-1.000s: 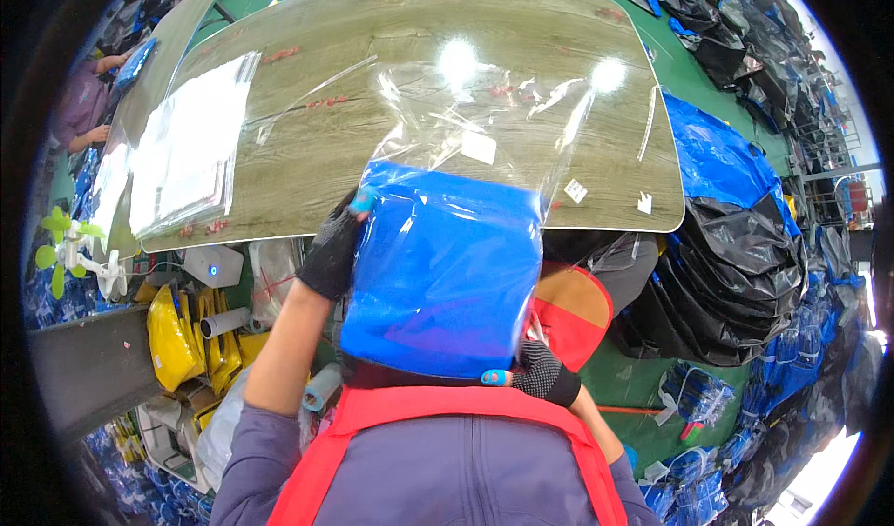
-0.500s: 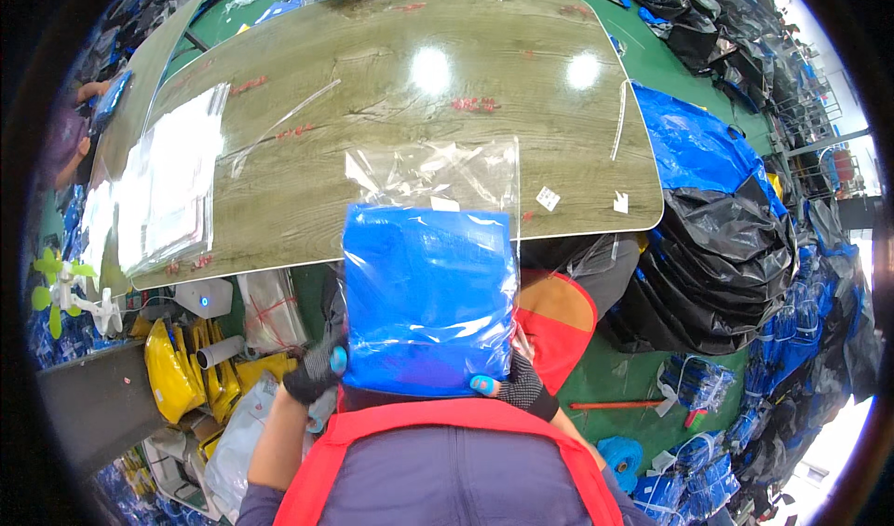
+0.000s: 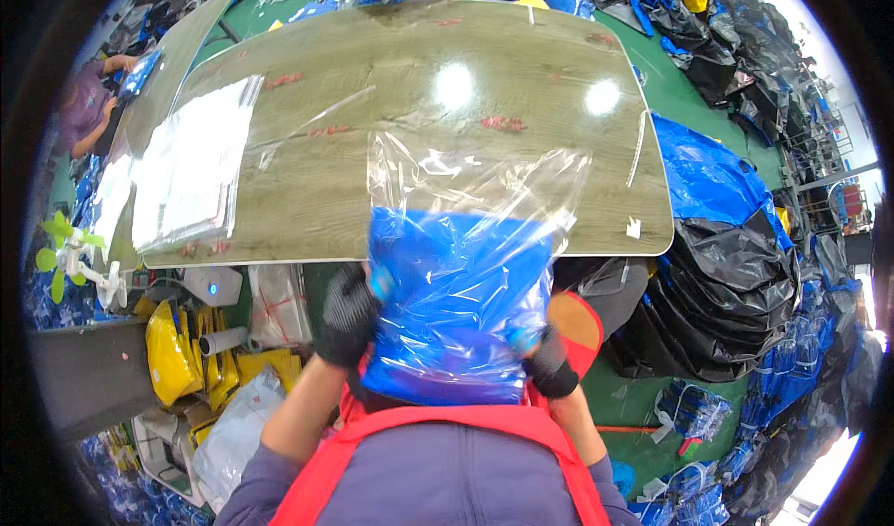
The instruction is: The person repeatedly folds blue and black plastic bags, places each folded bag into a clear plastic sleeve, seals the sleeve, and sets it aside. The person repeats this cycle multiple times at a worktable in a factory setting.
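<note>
A folded blue item sits inside a clear plastic bag [image 3: 453,307], held upright in front of my chest. My left hand [image 3: 346,316], in a black glove, grips the bag's left edge about halfway up. My right hand [image 3: 545,363], also gloved in black, holds the lower right corner. The bag's empty open top [image 3: 475,177] lies over the near edge of the wooden table [image 3: 372,79].
A stack of clear bags [image 3: 186,177] lies on the table's left. Yellow packages [image 3: 172,358] and a white device [image 3: 212,286] sit below the table edge at left. Black bags [image 3: 722,293] and blue bags [image 3: 708,177] pile at right. Another person [image 3: 88,107] works at far left.
My left hand has climbed from the bag's lower left corner to its left edge. The bag sits slightly higher and further over the table edge than half a second ago.
</note>
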Demonstrator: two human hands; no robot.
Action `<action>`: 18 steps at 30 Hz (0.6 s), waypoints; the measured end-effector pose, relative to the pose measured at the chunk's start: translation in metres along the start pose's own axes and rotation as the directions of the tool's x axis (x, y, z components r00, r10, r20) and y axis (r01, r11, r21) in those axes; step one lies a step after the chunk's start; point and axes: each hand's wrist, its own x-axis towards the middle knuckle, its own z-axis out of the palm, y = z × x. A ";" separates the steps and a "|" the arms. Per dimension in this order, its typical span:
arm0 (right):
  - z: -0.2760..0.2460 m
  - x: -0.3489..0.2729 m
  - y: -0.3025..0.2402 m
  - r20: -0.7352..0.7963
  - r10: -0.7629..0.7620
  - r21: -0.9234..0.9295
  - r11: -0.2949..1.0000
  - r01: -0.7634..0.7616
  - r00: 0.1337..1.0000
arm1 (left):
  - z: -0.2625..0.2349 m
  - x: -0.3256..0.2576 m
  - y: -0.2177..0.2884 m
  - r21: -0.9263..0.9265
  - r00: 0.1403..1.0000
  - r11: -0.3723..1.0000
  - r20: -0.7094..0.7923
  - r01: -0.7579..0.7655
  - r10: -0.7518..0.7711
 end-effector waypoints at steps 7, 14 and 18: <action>0.019 0.007 -0.018 0.027 -0.039 -0.198 0.979 0.044 0.999 | -0.029 -0.006 -0.017 -0.300 0.994 0.948 0.067 0.102 -0.086; 0.020 -0.007 -0.016 0.225 0.061 -0.235 0.972 -0.007 0.972 | -0.044 -0.032 -0.029 0.048 0.874 0.931 0.328 0.362 -0.357; 0.009 -0.004 0.002 0.215 0.129 -0.199 0.976 -0.086 0.968 | -0.051 -0.033 0.000 0.194 0.835 0.946 0.449 0.258 -0.320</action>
